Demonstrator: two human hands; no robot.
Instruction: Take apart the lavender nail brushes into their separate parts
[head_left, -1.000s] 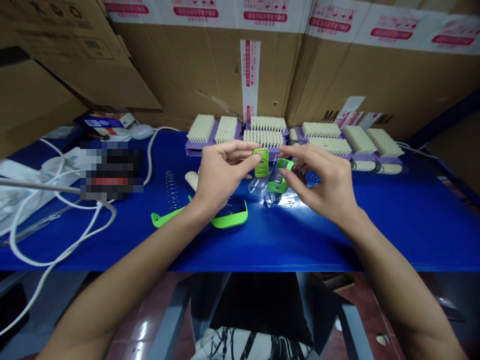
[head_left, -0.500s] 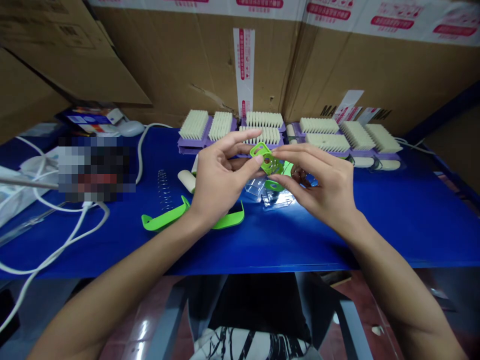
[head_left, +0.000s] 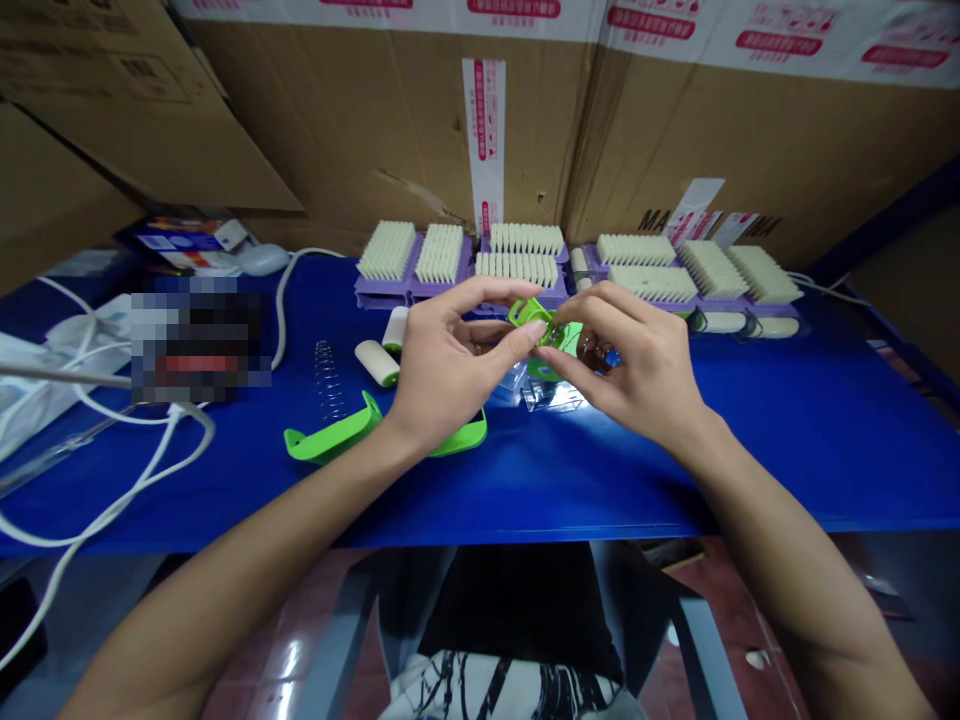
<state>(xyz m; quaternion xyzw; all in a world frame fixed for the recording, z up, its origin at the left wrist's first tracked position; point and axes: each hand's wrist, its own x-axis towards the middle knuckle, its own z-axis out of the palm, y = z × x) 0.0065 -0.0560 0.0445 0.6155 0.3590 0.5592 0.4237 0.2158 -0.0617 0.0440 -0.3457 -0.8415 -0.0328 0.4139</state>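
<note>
My left hand (head_left: 454,360) is closed on a small bright green plastic part (head_left: 523,312), with the thumb across its front. Close beside it, the fingertips of my right hand (head_left: 637,350) pinch a thin coiled piece (head_left: 556,332), which looks like a metal spring, against the green part. The fingers partly cover where the two meet. Under the hands are another green piece (head_left: 544,371) and clear plastic parts (head_left: 553,396). Left of my left hand lie white rollers (head_left: 375,362) with green ends, a long loose spring (head_left: 328,380) and curved green plastic pieces (head_left: 334,436).
Purple-backed brushes with pale bristles (head_left: 517,268) line the back of the blue table (head_left: 750,440). White cables (head_left: 142,480) and a blurred-out object (head_left: 202,345) occupy the left side. Large cardboard boxes (head_left: 360,120) stand behind.
Both hands have drawn in closer around the green part, which is now lower and more covered by the fingers. The rollers on the left show more fully.
</note>
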